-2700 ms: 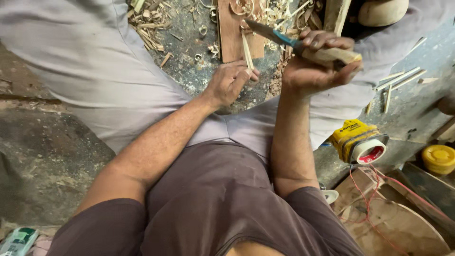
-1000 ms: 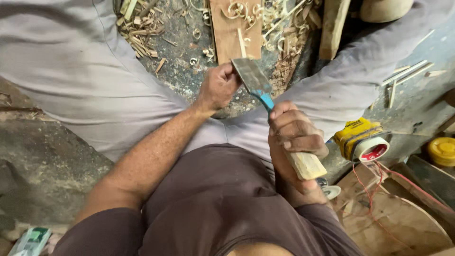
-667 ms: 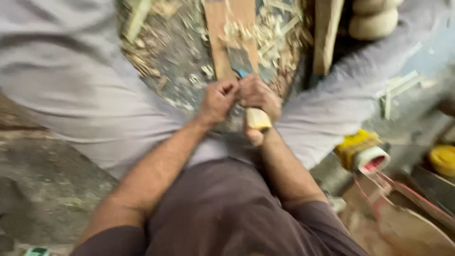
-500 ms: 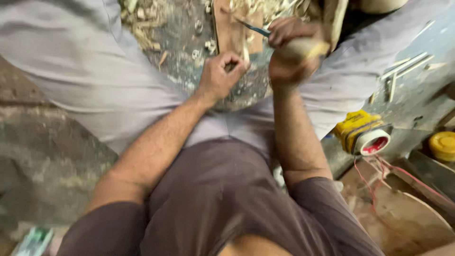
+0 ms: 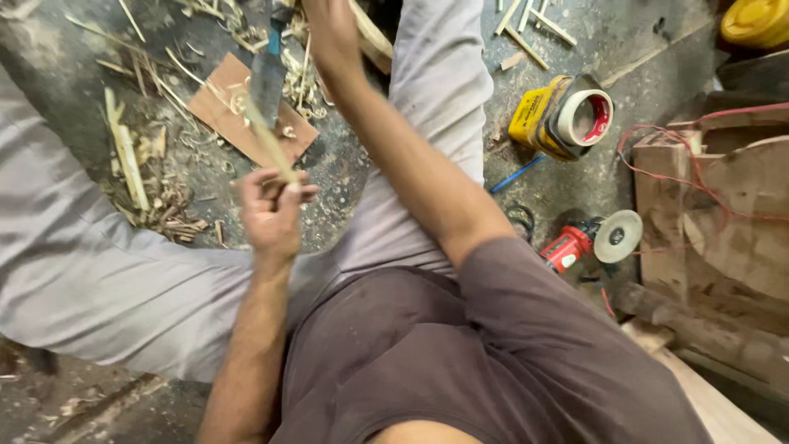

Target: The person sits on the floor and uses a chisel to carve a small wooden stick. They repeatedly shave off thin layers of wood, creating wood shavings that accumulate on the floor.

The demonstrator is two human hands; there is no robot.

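We shave a thin stick above the flat board.
Our left hand (image 5: 271, 212) has its fingers clamped on the stick (image 5: 271, 146), tilted so the knife (image 5: 267, 78) in our right hand (image 5: 333, 37), fingers tight on it, can shave it over the board (image 5: 218, 111).

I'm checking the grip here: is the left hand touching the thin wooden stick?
Touching. The head view shows the left hand with its fingers pinched around the lower end of the thin wooden stick, which rises from them toward the blade.

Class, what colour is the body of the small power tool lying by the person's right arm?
Red, on the grinder; the head view shows it.
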